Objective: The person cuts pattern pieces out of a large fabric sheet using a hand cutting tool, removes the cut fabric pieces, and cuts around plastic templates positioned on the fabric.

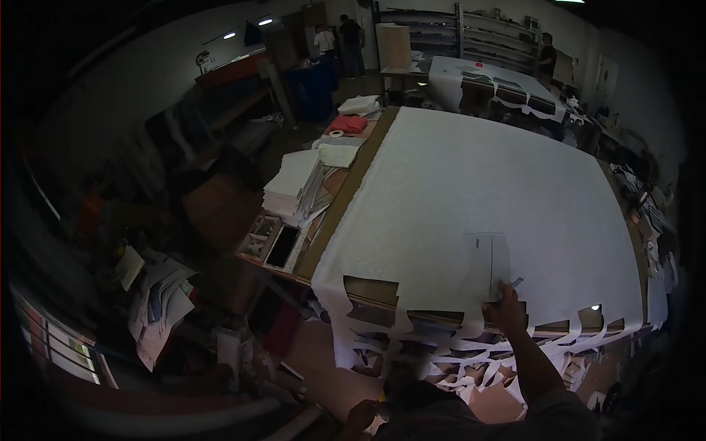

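Note:
My right hand is at the front part of a large sheet of white material spread over a wide table. Its fingers are closed round a slim, light-coloured pen whose end points up to the right. Just beyond that hand lies a pale rectangular template with a dark line down it, flat on the sheet. My left hand is low at the bottom of the view, in shadow, close to a small yellow thing. Its fingers are too dark to make out.
Rectangular cut-outs and hanging strips line the sheet's near edge. Left of the table stand stacked white sheets, a box with compartments and a red cloth. Another covered table, shelves and several people are at the back.

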